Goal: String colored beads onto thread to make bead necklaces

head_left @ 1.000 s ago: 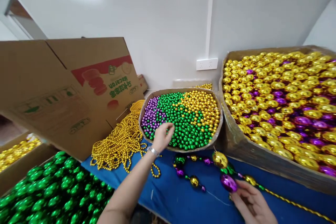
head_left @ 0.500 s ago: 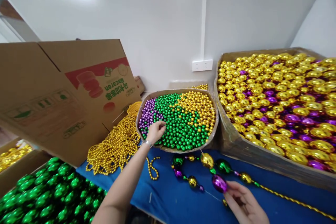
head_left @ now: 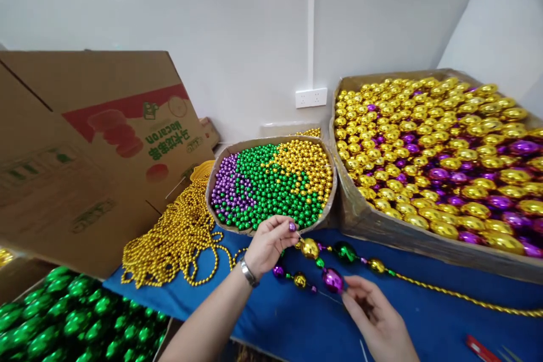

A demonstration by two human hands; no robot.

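Observation:
My left hand (head_left: pixel 268 245) pinches a small purple bead (head_left: pixel 292 227) between thumb and fingertips, just in front of the round tray (head_left: pixel 271 141) of small purple, green and gold beads. The bead sits at the tip of a thin needle or wire beside a large gold bead (head_left: pixel 310 248). My right hand (head_left: pixel 375 317) rests on the blue cloth (head_left: pixel 297 317), its fingers closed by the large purple bead (head_left: pixel 332 279) of a partly strung strand (head_left: pixel 348 253) of purple, gold and green beads. A twisted gold cord (head_left: pixel 458 297) runs right from the strand.
A big cardboard box of large gold and purple beads (head_left: pixel 441 153) stands at the right. Gold bead strings (head_left: pixel 178 235) lie heaped at the left of the tray. A box of large green beads (head_left: pixel 63 317) sits at bottom left, under an open carton flap (head_left: pixel 85 141). A red tool (head_left: pixel 481 348) lies at bottom right.
My left hand has come out of the tray with a small purple bead and moved toward me to the strand. My right hand stays by the large purple bead. The view shifted right.

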